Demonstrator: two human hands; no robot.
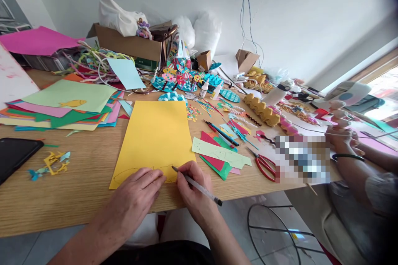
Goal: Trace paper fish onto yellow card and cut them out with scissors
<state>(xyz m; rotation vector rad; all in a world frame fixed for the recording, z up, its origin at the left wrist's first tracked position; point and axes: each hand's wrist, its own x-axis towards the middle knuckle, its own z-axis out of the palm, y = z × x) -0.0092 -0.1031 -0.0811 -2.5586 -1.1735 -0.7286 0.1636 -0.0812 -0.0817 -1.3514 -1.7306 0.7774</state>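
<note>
A sheet of yellow paper (160, 132) lies on the table before me, with thin fish-like outlines drawn along its near edge. My left hand (139, 190) rests flat on that edge, fingers stretched out, covering part of the drawing. In my right hand (195, 186) is a pen (203, 190) with a clear barrel and black end, its tip touching the paper. To the right, a pale green strip (221, 153) with pencilled fish shapes lies over red and green scraps. A small yellow paper fish (73, 103) sits on the coloured paper stack (68, 93).
Red-handled scissors (264, 166) and several pens (221, 132) lie to the right. A black phone (18, 157) and paper offcuts (52, 165) are at left. Glue bottles (204, 89) and decorated crafts stand behind. Another person's hands (342, 136) work at the right.
</note>
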